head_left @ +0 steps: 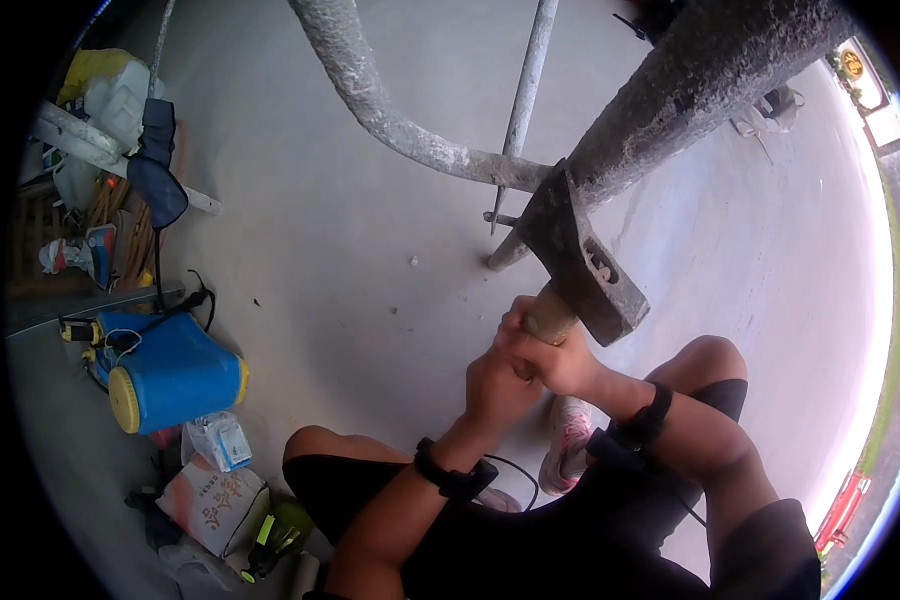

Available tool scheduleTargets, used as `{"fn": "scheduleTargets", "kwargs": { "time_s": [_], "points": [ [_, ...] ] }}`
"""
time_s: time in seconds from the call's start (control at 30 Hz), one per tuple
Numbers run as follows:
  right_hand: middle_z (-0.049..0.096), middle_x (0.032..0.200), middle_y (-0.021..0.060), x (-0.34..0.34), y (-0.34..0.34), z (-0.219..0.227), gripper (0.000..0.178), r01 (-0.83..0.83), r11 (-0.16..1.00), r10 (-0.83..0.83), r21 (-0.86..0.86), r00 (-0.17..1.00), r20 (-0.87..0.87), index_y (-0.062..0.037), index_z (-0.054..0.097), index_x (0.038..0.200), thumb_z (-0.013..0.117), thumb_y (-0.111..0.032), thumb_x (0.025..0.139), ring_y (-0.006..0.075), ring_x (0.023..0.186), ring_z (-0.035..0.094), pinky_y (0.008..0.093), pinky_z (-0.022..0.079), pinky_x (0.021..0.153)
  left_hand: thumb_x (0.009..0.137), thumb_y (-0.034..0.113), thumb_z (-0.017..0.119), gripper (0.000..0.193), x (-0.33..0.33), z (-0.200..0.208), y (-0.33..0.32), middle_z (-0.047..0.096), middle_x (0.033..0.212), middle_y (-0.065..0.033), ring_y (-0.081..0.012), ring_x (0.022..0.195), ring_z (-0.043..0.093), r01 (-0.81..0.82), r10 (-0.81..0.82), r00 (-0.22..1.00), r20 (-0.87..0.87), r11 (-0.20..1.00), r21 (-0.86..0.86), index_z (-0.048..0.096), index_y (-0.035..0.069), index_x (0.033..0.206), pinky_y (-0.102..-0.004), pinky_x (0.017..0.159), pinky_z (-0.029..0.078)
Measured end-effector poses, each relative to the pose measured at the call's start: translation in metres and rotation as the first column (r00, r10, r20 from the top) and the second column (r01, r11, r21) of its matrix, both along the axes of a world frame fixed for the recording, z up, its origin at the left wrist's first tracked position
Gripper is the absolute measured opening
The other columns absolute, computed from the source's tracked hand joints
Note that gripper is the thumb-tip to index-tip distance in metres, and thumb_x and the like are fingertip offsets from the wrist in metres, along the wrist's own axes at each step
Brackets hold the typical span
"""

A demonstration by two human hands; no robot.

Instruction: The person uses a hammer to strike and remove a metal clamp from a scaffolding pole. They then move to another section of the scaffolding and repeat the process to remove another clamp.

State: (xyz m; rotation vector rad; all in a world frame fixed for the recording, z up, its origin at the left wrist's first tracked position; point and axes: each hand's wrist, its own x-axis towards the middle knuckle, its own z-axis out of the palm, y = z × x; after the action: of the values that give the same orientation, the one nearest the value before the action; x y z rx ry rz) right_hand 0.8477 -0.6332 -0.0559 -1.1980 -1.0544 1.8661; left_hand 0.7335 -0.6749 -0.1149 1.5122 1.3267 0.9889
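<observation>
In the middle of the head view, both my hands are closed round the wooden handle of an axe (592,272). My left hand (502,383) grips lower, and my right hand (562,362) is just beneath the heavy grey metal head. The axe head overlaps a thick, crusted grey metal pole (670,95) and the end of a curved metal tube (400,125). Whether it touches them I cannot tell. A thin flat metal piece (500,218) sticks out at this joint, partly hidden by the axe.
Another slim tube (530,80) rises behind the joint. To the left lie a blue sprayer tank (185,370) with yellow caps, a cardboard box (215,505) and a green bottle (288,525). White plastic jugs (118,105) stand further back. My knees and shoe (570,445) are below the axe.
</observation>
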Motion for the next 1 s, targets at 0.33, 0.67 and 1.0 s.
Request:
{"fn": "scheduleTargets", "kwargs": {
  "time_s": [0.33,0.67,1.0],
  "points": [
    [0.052,0.069,0.0022,-0.022,0.028,-0.014,0.013,0.03,0.999,-0.031,-0.012,0.993,-0.114,-0.0042,0.051,0.079,0.063,-0.006,0.083,0.0102,0.056,0.048,0.0255,0.037,0.049,0.076,0.009,0.071,0.038,-0.015,-0.029,0.015,0.069,0.09,-0.015,-0.0359,0.086,0.068,-0.012,0.016,0.994,-0.105,0.999,0.041,0.056,0.006,0.111,-0.0409,0.07,0.055],
    [0.051,0.073,-0.001,-0.042,0.034,-0.02,0.015,-0.019,1.0,0.019,-0.004,1.0,-0.011,-0.0083,0.053,0.082,0.067,-0.012,0.08,0.0084,0.071,0.05,0.0267,0.041,0.061,0.075,0.009,0.072,0.036,-0.03,-0.031,0.013,0.069,0.086,-0.0166,-0.0363,0.084,0.068,-0.103,0.107,0.988,-0.107,0.994,0.046,0.057,0.003,0.107,-0.0421,0.071,0.054],
    [0.054,0.077,0.0007,-0.026,0.026,-0.01,0.012,0.045,0.978,-0.079,0.202,0.983,0.164,-0.0071,0.054,0.084,0.065,-0.009,0.08,0.0123,0.073,0.053,0.0296,0.044,0.063,0.078,0.01,0.068,0.025,-0.007,-0.033,0.018,0.068,0.086,-0.0177,-0.0365,0.085,0.067,-0.029,0.022,0.997,0.075,0.994,0.102,0.061,0.002,0.1,-0.0427,0.072,0.053]
  ]
}}
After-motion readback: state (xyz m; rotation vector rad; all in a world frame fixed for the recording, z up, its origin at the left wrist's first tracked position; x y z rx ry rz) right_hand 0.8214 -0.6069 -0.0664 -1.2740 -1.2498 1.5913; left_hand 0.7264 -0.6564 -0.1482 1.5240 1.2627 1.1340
